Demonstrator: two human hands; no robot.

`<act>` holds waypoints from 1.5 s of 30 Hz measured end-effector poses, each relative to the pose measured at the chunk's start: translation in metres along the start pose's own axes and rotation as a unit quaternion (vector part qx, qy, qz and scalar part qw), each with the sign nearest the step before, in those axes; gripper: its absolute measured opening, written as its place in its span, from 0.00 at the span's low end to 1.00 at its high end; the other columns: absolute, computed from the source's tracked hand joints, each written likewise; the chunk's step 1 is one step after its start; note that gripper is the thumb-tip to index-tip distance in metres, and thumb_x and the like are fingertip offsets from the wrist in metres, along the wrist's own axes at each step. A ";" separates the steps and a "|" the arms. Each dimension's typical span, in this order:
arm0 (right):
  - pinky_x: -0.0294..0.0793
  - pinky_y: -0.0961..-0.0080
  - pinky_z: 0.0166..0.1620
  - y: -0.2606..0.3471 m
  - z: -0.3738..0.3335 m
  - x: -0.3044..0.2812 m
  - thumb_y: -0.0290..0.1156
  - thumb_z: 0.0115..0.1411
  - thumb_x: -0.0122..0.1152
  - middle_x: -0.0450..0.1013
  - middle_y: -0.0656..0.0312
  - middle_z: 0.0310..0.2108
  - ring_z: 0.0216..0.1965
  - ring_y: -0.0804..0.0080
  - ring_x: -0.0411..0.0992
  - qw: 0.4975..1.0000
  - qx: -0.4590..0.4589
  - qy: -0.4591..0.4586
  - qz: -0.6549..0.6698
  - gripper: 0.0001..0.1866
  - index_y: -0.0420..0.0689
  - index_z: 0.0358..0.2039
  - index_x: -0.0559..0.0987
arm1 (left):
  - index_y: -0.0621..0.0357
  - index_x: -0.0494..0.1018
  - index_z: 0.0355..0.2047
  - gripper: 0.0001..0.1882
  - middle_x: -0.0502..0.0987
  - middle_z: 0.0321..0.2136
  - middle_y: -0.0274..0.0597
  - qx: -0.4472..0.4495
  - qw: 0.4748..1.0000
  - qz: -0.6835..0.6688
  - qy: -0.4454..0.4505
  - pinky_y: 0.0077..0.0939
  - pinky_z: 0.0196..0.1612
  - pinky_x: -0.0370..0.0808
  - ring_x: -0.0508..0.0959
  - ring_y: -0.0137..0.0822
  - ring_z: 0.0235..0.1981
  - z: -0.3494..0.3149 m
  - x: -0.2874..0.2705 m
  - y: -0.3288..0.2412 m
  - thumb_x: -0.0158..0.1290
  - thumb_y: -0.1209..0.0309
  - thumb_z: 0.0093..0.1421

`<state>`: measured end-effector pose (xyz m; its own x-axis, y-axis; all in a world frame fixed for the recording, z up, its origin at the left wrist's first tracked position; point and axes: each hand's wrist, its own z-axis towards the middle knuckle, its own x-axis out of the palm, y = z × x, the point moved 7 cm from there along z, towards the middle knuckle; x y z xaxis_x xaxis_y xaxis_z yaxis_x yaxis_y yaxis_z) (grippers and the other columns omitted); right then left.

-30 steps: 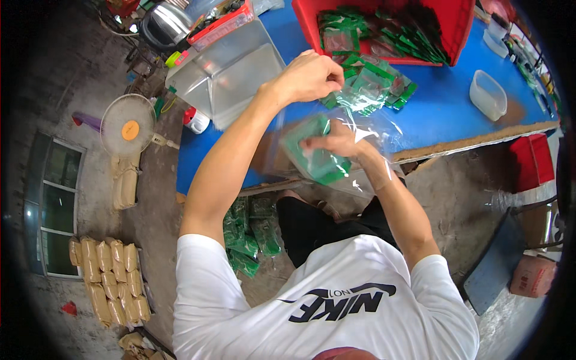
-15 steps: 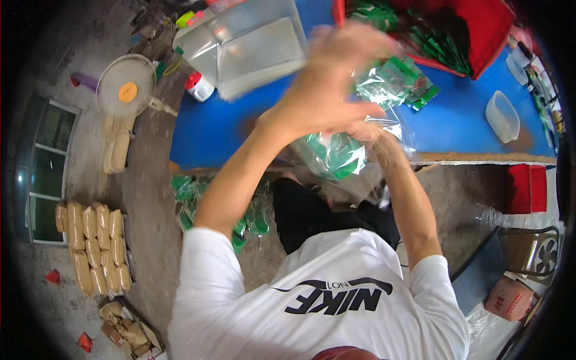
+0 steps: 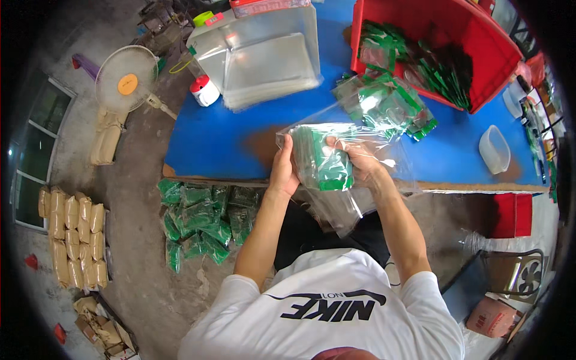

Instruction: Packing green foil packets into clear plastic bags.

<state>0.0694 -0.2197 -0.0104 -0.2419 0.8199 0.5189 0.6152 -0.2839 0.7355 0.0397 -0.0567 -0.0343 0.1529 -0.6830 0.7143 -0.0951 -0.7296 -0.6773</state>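
Observation:
A clear plastic bag (image 3: 336, 180) hangs over the near edge of the blue table (image 3: 216, 141), holding a stack of small green packets (image 3: 324, 161). My left hand (image 3: 283, 168) grips the bag's left side. My right hand (image 3: 360, 162) is shut on the packets and the bag from the right. Just beyond my hands lies a loose pile of green packets in clear film (image 3: 387, 105). A red crate (image 3: 498, 54) at the back right holds several more green packets.
A stack of clear bags (image 3: 264, 54) and a small red-and-white container (image 3: 205, 91) lie at the table's back left. A clear tub (image 3: 495, 150) sits at the right. Filled green bags (image 3: 198, 225), a fan (image 3: 127, 78) and tan sacks (image 3: 72, 237) are on the floor at left.
My left arm, raised high over the table half a second ago, has come down to the bag's left side. Both hands now hold the bag low at the table's near edge.

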 end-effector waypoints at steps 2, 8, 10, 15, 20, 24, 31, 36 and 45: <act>0.81 0.70 0.44 -0.004 -0.001 0.004 0.41 0.58 0.69 0.78 0.60 0.42 0.40 0.71 0.78 0.998 0.048 0.049 -0.009 0.23 0.39 0.49 0.78 | 0.56 0.70 0.58 0.31 0.76 0.53 0.40 -0.004 1.000 0.000 0.012 0.34 0.58 0.72 0.75 0.35 0.54 0.005 -0.005 -0.005 0.47 0.43 0.67; 0.78 0.75 0.48 -0.012 -0.005 -0.002 0.37 0.62 0.65 0.78 0.61 0.45 0.43 0.74 0.77 0.991 0.023 0.129 0.031 0.21 0.39 0.51 0.77 | 0.56 0.70 0.57 0.30 0.76 0.52 0.38 -0.053 0.998 -0.022 0.038 0.35 0.58 0.70 0.73 0.35 0.54 -0.008 -0.003 -0.013 0.47 0.45 0.68; 0.77 0.75 0.50 -0.019 0.003 -0.010 0.37 0.62 0.65 0.77 0.61 0.46 0.45 0.75 0.76 0.995 0.005 0.094 0.014 0.21 0.38 0.51 0.77 | 0.56 0.67 0.60 0.31 0.75 0.53 0.38 -0.039 0.997 -0.034 0.061 0.35 0.60 0.67 0.72 0.35 0.56 -0.009 -0.017 -0.009 0.50 0.47 0.67; 0.75 0.75 0.52 -0.018 -0.004 -0.010 0.35 0.61 0.65 0.78 0.61 0.47 0.49 0.75 0.75 0.995 -0.016 0.094 -0.008 0.20 0.39 0.51 0.78 | 0.56 0.66 0.61 0.26 0.74 0.54 0.38 0.082 0.993 0.070 -0.048 0.32 0.62 0.65 0.71 0.33 0.56 -0.018 -0.032 -0.036 0.55 0.59 0.66; 0.71 0.78 0.53 -0.012 -0.010 0.002 0.36 0.60 0.68 0.79 0.64 0.46 0.47 0.75 0.75 0.993 -0.045 0.040 -0.103 0.18 0.40 0.48 0.81 | 0.56 0.68 0.58 0.21 0.76 0.52 0.39 0.038 0.999 -0.006 0.009 0.33 0.59 0.69 0.74 0.35 0.54 -0.021 -0.015 -0.031 0.55 0.68 0.66; 0.74 0.78 0.48 -0.017 -0.013 0.007 0.41 0.60 0.68 0.79 0.63 0.43 0.44 0.75 0.76 0.997 -0.027 0.051 -0.047 0.20 0.40 0.47 0.81 | 0.56 0.67 0.59 0.22 0.74 0.54 0.42 0.087 0.995 0.033 -0.031 0.33 0.60 0.67 0.73 0.36 0.55 -0.026 -0.017 -0.029 0.56 0.69 0.65; 0.76 0.78 0.46 -0.016 -0.013 0.001 0.39 0.59 0.68 0.79 0.62 0.42 0.42 0.76 0.76 0.989 -0.035 0.140 -0.034 0.21 0.40 0.48 0.80 | 0.58 0.63 0.61 0.27 0.71 0.59 0.44 0.063 0.995 -0.008 -0.074 0.37 0.63 0.67 0.69 0.38 0.62 -0.023 -0.036 -0.036 0.48 0.55 0.70; 0.75 0.77 0.44 -0.006 -0.030 0.016 0.45 0.56 0.70 0.77 0.63 0.41 0.40 0.76 0.75 0.997 -0.031 0.061 -0.036 0.28 0.40 0.51 0.77 | 0.65 0.58 0.63 0.34 0.69 0.60 0.48 0.139 0.981 -0.019 -0.137 0.41 0.65 0.65 0.69 0.42 0.61 -0.031 -0.030 -0.061 0.51 0.52 0.68; 0.74 0.75 0.48 -0.005 -0.028 0.018 0.44 0.58 0.69 0.78 0.62 0.43 0.43 0.75 0.75 0.991 -0.039 0.093 -0.084 0.23 0.41 0.47 0.80 | 0.60 0.72 0.50 0.18 0.77 0.51 0.44 0.082 0.976 0.118 -0.162 0.35 0.59 0.71 0.74 0.39 0.58 -0.026 -0.068 -0.063 0.54 0.60 0.67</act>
<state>0.0411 -0.2174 0.0070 -0.4739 0.7552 0.4528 0.4974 -0.1947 0.8454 0.0098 0.0347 -0.0360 0.4512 -0.7646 0.4602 -0.0103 -0.5201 -0.8541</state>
